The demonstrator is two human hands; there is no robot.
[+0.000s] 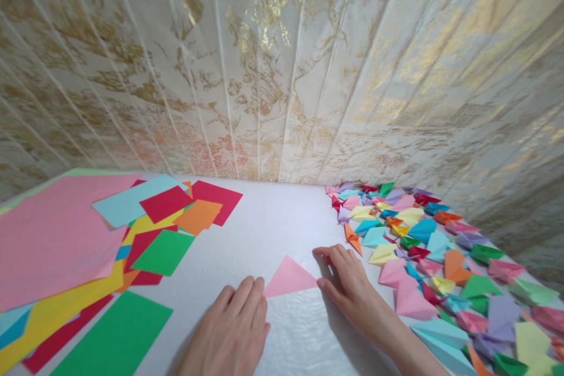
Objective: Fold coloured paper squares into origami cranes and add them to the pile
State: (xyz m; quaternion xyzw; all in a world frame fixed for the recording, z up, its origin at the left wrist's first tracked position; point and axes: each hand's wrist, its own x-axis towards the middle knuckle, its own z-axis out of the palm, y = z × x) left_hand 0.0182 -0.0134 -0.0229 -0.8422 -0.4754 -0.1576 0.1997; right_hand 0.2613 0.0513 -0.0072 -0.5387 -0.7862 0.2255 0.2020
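A pink paper triangle (pixel 289 278) lies flat on the white tabletop, its point facing away from me. At its left corner rests my left hand (pixel 238 326), palm down, fingers straight and side by side, with nothing seen in it. My right hand (pixel 348 285) is at the triangle's right corner, thumb tip close to the paper and index finger stretched out apart from the thumb. Nothing shows between those fingers.
Coloured paper sheets, among them a large pink one (pixel 57 235) and a green one (pixel 117 335), overlap on the left. Many small folded paper pieces (pixel 423 229) cover the right side. A patterned curtain (pixel 259 70) hangs behind the white table (pixel 264 205).
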